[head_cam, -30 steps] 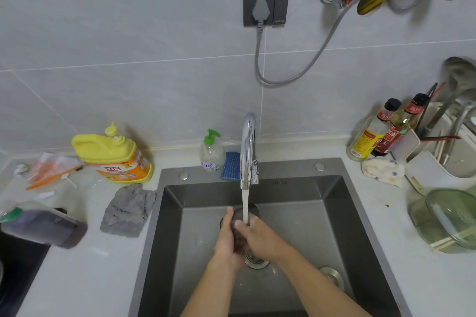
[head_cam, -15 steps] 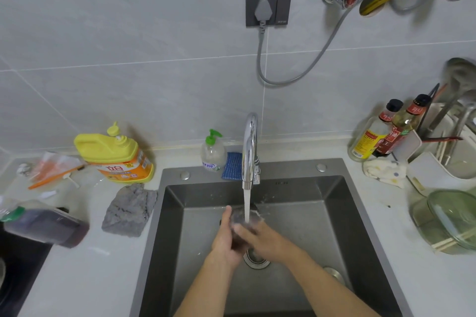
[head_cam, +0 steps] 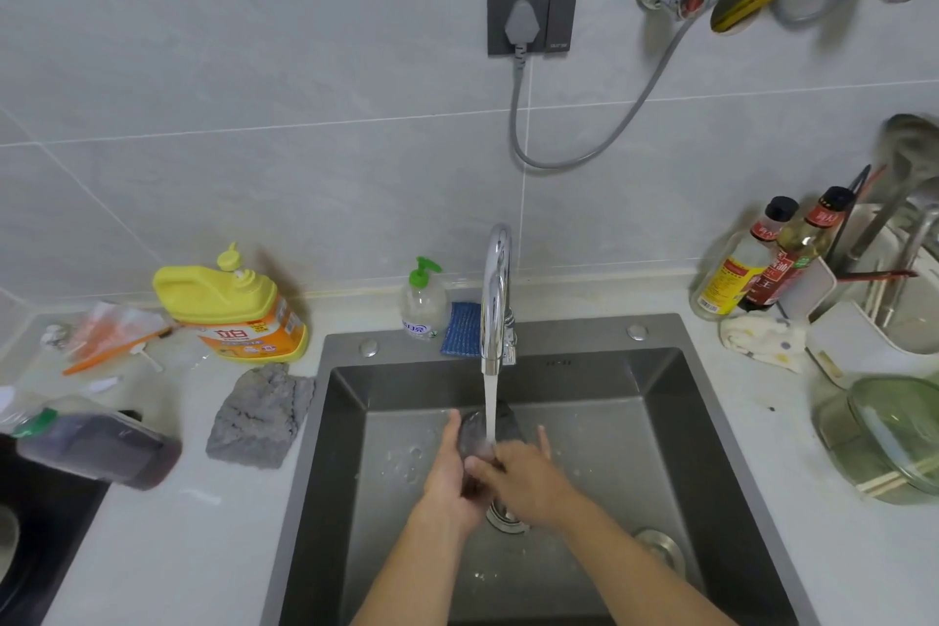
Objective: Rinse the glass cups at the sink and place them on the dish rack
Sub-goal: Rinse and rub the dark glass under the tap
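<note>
Two hands on one cup [head_cam: 500,427]: left hand [head_cam: 449,475] wraps its side to steady it, right hand [head_cam: 528,480] curls round the near end (rubbing, I'd guess). Cup sits between them, poking forward under the tap [head_cam: 495,290] so water hits it.

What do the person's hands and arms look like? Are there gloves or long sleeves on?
No gloves. The left hand and right hand are bare, and no rings show. Both forearms are bare too, as far as the picture reaches: no sleeves, no watch, no bracelet in view.
</note>
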`<state>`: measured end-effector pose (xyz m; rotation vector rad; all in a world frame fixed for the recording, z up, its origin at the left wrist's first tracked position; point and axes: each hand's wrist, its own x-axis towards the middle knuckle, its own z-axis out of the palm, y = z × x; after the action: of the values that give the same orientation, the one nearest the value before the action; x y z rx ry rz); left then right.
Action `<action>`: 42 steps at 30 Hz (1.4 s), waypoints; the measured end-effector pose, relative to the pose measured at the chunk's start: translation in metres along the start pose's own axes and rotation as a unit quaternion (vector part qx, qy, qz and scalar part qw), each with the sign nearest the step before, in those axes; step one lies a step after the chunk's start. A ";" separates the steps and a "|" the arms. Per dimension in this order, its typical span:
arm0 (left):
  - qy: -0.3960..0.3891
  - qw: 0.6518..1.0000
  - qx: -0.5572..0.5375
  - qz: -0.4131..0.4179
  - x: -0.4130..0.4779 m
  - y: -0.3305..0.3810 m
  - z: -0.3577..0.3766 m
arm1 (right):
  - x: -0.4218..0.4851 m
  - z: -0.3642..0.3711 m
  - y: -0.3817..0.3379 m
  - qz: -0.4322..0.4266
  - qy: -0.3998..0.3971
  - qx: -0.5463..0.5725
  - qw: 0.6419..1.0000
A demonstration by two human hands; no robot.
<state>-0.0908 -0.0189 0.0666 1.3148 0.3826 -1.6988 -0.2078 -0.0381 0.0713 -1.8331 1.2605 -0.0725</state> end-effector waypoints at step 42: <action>-0.028 1.000 -0.003 0.009 0.009 -0.003 -0.009 | 0.004 0.000 -0.010 -0.003 0.051 0.092 0.994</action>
<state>-0.0882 -0.0149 0.0543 1.2609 0.3422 -1.7136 -0.1987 -0.0405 0.0768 -1.6916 1.2743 -0.2791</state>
